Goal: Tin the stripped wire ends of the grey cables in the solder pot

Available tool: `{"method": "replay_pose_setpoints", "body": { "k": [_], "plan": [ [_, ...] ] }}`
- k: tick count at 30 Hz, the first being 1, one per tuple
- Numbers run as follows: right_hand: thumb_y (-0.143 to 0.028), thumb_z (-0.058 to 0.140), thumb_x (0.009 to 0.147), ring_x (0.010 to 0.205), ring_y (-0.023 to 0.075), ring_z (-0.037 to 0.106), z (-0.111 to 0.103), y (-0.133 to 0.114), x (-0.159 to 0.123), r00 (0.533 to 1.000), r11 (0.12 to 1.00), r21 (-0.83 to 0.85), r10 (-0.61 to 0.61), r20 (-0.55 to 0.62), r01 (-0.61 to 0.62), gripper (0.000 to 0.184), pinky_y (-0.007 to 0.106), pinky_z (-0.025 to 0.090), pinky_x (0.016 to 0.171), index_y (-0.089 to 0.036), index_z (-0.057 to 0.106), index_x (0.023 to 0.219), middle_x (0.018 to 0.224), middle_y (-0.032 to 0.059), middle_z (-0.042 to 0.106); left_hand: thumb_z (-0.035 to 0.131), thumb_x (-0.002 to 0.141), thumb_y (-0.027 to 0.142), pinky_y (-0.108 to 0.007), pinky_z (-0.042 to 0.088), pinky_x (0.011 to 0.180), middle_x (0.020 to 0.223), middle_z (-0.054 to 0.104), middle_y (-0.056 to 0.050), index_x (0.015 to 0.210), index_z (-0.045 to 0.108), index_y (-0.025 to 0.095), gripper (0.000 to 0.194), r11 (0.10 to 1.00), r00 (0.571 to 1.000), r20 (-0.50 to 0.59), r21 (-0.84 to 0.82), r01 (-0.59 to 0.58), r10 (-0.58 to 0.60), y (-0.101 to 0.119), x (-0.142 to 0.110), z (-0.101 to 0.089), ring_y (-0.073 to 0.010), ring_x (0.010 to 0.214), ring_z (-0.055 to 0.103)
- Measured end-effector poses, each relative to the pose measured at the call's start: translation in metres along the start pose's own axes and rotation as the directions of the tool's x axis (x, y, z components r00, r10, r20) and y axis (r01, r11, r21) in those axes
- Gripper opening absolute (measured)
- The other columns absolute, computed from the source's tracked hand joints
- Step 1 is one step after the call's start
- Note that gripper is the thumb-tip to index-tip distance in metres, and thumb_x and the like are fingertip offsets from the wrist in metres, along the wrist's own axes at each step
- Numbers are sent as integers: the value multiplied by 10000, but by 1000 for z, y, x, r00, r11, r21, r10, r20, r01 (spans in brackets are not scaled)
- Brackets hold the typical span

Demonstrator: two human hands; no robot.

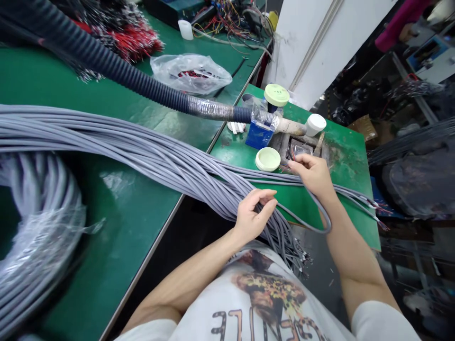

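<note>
My right hand point(314, 173) pinches a grey cable point(322, 208) near its stripped end. The thin wires at that end are over a small square metal pot point(300, 148) with a shiny surface; whether they touch it I cannot tell. From the hand the cable loops down and back toward the bundle. My left hand point(254, 215) rests at a thick bundle of grey cables point(170, 163), its thumb and forefinger loosely curled with a gap between them. Several cable ends with bare coloured wires point(382, 208) lie at the right edge of the green table point(350, 156).
A ribbed black hose point(142, 80) ends in a nozzle beside the pot, over a blue box point(259, 135). Nearby stand a pale open lid point(268, 159), a white jar point(315, 124) and a pale-topped container point(276, 94). A wrapped cable coil point(46, 227) lies left.
</note>
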State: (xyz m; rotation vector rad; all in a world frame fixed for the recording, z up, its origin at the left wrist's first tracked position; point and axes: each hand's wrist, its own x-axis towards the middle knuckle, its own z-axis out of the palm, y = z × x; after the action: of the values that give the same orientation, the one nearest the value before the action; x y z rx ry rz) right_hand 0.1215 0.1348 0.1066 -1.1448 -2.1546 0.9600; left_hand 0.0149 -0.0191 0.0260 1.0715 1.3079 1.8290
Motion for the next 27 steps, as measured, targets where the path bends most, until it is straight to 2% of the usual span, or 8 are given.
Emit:
{"method": "replay_pose_setpoints", "body": {
  "k": [4, 7, 10, 13, 18, 24, 27],
  "plan": [
    [-290, 621, 748, 521, 90, 394, 12, 12, 26, 998, 998, -57, -26, 48, 29, 189, 243, 288, 508, -155, 594, 618, 548, -40, 469, 600, 849, 180, -275, 485, 683, 774, 673, -29, 986, 654, 184, 148, 962, 975, 74, 160, -220, 211, -9, 2, -3, -133, 697, 592],
    [-278, 615, 734, 547, 108, 439, 22, 20, 42, 994, 986, -143, -75, 76, 85, 157, 252, 311, 530, -160, 613, 630, 580, -27, 513, 579, 848, 144, -293, 474, 695, 821, 702, -46, 992, 635, 178, 158, 887, 914, 194, 235, -397, 357, -18, 2, -4, -144, 732, 615],
    [-270, 617, 730, 605, 130, 472, 29, 26, 53, 984, 946, -278, -140, 113, 166, 141, 271, 342, 583, -170, 640, 633, 635, -7, 524, 556, 857, 147, -299, 442, 669, 836, 714, -49, 996, 620, 183, 157, 799, 846, 292, 297, -523, 446, -26, 1, -5, -150, 751, 631],
    [-278, 619, 735, 654, 154, 479, 34, 30, 60, 976, 906, -371, -159, 146, 203, 143, 289, 360, 627, -180, 674, 647, 638, 3, 499, 542, 864, 162, -299, 417, 641, 828, 718, -46, 995, 612, 185, 150, 752, 814, 335, 327, -572, 474, -31, 0, -6, -146, 739, 633],
    [-275, 620, 731, 662, 167, 484, 38, 37, 66, 981, 888, -426, -114, 160, 173, 139, 306, 374, 645, -177, 712, 697, 649, 11, 492, 561, 845, 161, -301, 406, 626, 816, 716, -39, 992, 609, 177, 156, 712, 782, 360, 333, -618, 509, -34, 1, -6, -139, 704, 621],
    [-269, 618, 729, 675, 174, 489, 40, 40, 69, 980, 883, -439, -98, 175, 167, 139, 312, 374, 648, -172, 706, 683, 639, 12, 491, 585, 825, 159, -300, 409, 634, 824, 713, -33, 1001, 604, 173, 178, 698, 768, 355, 329, -636, 533, -36, 1, -6, -141, 715, 621],
    [-273, 618, 736, 668, 170, 490, 33, 36, 68, 979, 887, -424, -129, 155, 184, 143, 309, 371, 634, -175, 694, 664, 644, 12, 499, 585, 824, 161, -300, 416, 646, 814, 711, -31, 998, 604, 174, 175, 693, 765, 353, 332, -641, 539, -36, 1, -6, -145, 725, 625]
  ]
}}
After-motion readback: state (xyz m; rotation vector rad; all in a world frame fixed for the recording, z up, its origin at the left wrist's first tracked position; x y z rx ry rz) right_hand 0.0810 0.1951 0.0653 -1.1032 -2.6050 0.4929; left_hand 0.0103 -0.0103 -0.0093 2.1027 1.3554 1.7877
